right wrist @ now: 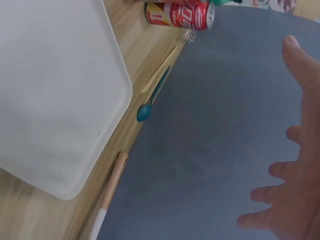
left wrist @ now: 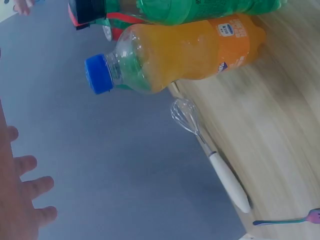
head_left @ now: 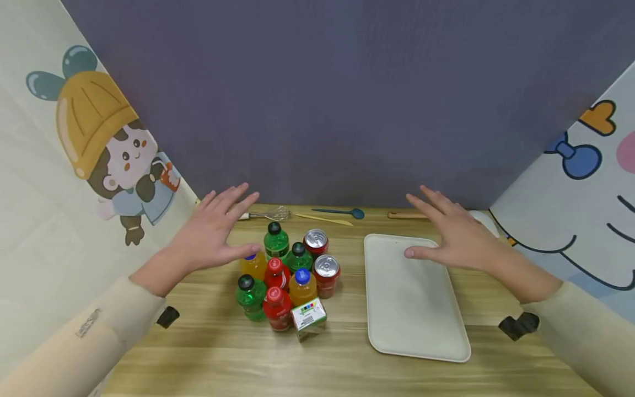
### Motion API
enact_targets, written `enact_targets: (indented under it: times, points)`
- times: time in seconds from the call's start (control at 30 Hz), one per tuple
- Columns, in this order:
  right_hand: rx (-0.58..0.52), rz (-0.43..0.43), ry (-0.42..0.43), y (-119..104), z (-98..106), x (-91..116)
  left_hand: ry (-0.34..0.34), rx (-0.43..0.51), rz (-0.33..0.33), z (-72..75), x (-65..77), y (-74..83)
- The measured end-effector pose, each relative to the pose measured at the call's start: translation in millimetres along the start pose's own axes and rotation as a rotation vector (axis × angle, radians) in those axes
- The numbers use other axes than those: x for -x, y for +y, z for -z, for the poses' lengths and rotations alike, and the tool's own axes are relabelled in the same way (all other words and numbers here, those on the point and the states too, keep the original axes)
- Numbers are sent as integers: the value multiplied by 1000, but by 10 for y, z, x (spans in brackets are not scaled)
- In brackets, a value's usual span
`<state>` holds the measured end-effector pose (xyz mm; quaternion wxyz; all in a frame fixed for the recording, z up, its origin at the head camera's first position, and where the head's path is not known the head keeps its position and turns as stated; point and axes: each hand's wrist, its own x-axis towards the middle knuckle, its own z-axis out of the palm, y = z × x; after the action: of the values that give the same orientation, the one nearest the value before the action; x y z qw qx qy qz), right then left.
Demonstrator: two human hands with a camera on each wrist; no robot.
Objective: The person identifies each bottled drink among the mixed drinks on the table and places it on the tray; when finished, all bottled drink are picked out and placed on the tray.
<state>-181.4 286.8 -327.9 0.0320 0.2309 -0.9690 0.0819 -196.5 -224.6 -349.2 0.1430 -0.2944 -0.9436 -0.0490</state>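
My left hand is held in the air with fingers spread, empty, just left of a cluster of drinks. In that cluster are green bottles with black caps, red-capped bottles, orange drink bottles with blue caps, and two red cans. A small white-and-green box stands at its front. In the left wrist view an orange drink bottle shows close up. Above the far right part of a white tray, my right hand hovers, fingers apart, holding nothing.
Along the table's back edge lie a whisk, a thin yellow utensil, a blue spoon and a wooden-handled utensil with a white end. A grey wall rises behind, and printed panels flank the table.
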Motion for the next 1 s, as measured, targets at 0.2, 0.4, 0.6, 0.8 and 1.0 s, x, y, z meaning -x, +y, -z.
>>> enact_targets:
  times: [0.2,0.4,0.6,0.8,1.0]
  points:
    - [-72,-63,15,130,-15,127,52,76,39,-2,112,-88]
    - [-145,-105,27,269,-110,225,74,160,109,-30,243,-136]
    - [-174,-139,52,425,-255,296,50,241,190,-99,361,-168]
    - [-217,-151,78,628,-429,412,17,350,251,-218,470,-192]
    - [-229,-170,77,800,-565,493,9,413,236,-374,561,-203]
